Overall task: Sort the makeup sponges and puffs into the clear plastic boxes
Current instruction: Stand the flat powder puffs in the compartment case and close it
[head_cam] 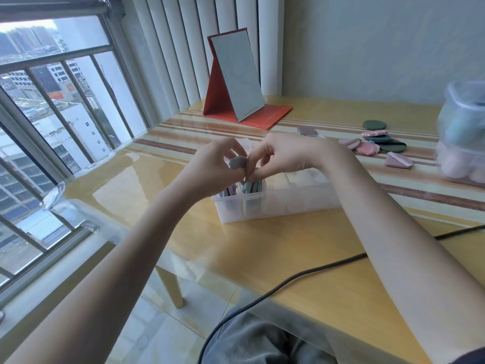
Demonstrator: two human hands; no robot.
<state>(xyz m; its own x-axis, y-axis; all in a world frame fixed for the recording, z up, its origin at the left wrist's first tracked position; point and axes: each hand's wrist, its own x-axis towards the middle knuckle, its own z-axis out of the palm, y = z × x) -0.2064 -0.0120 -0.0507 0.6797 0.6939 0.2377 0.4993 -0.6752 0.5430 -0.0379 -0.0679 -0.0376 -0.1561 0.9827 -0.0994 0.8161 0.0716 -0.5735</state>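
Note:
A clear plastic box (275, 206) with several compartments stands mid-table; puffs stand upright in its left cells and pale ones fill the right cells. My left hand (212, 166) pinches a small grey puff (237, 162) just above the box's left end. My right hand (286, 156) hovers beside it, fingertips touching the same puff and reaching down toward the blue-green puffs (252, 186). Loose pink, mauve and dark green puffs (378, 145) lie on the table to the right.
A red folding mirror (236, 82) stands at the back. Stacked clear tubs (462, 132) holding egg-shaped sponges stand at the right edge. A black cable (315, 270) crosses the near table. A window with bars is on the left.

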